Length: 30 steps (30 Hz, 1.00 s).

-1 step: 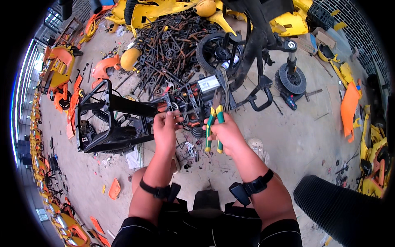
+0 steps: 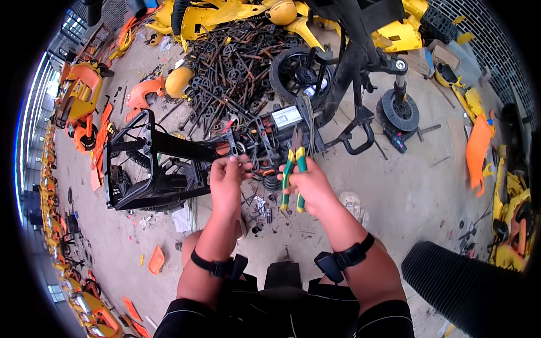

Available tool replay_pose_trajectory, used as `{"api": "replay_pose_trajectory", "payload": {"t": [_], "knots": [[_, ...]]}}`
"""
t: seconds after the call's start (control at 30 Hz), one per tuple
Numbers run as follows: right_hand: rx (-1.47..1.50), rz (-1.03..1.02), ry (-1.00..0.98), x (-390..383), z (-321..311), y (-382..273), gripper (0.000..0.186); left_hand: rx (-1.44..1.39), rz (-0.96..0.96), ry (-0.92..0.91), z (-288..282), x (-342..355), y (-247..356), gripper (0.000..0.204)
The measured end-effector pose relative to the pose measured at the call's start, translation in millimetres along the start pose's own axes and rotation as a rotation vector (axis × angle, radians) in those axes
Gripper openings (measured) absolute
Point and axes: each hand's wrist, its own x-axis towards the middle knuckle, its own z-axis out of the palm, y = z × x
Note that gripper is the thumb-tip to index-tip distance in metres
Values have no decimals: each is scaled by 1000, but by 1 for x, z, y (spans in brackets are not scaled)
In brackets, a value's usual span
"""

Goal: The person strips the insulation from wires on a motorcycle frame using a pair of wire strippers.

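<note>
In my right hand [image 2: 309, 183] is a pair of pliers [image 2: 301, 158] with green and yellow handles. The handles stand spread apart, and the jaws point away from me at the bundled cables on a black vehicle frame [image 2: 186, 145]. My left hand [image 2: 226, 180] is beside these cables [image 2: 256, 155], its fingers loosely bent and apart. No thing shows in it, though its fingertips are slightly blurred. A silver box [image 2: 286, 115] is set in the frame just beyond the pliers. The frame lies across the floor before me.
Behind the frame is a heap of dark rusty metal parts [image 2: 234, 70] with a wheel [image 2: 296, 73]. A power drill [image 2: 398, 139] lies by a second wheel [image 2: 401, 112]. An orange panel [image 2: 478, 155] is at right, near a black ribbed cylinder [image 2: 456, 279]. Small scraps litter the floor.
</note>
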Motion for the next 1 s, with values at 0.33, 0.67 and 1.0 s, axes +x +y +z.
{"api": "replay_pose_trajectory", "payload": {"t": [0.33,0.67,1.0], "knots": [[-59,-412,-80,-29,20,1,45,-123,-252,-318,-12,-27,11,15],[-299,-317,-36,-38,27,17,40,712,533,-501,-9,-53,33,33],[-79,-111,-52,-40,24,19,43,473,212,-375,-18,-48,7,29]]}}
